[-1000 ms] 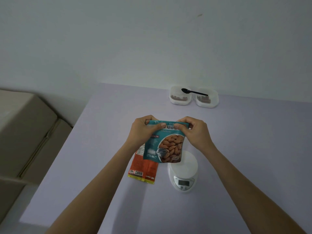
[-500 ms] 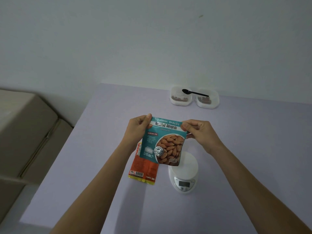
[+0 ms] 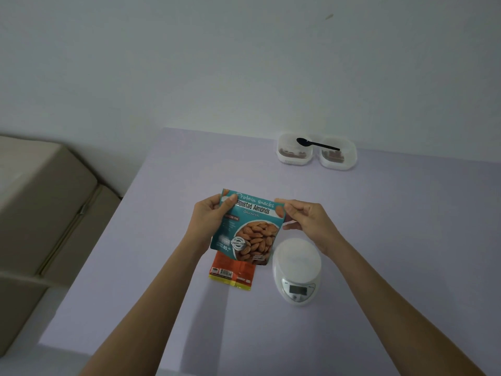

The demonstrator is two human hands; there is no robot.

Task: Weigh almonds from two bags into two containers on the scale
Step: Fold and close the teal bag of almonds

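Teal almond bag (image 3: 248,229): upright above bench (image 3: 162,240), top corners pinched in fingers of left hand (image 3: 207,217) and right hand (image 3: 307,219), probably for opening. Orange bag (image 3: 233,274) flat beneath. Scale (image 3: 296,267) just beside; containers (image 3: 292,158) at far edge.

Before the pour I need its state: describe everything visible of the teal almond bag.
The teal bag is a glossy flat pouch printed "Roasted Almonds", with an almond picture and an "Unsalted" badge. It is held upright off the table, front to the camera, slightly tilted. The left hand pinches its top left corner, the right hand its top right. Its lower edge hides part of the orange bag. Whether its top is open cannot be told.
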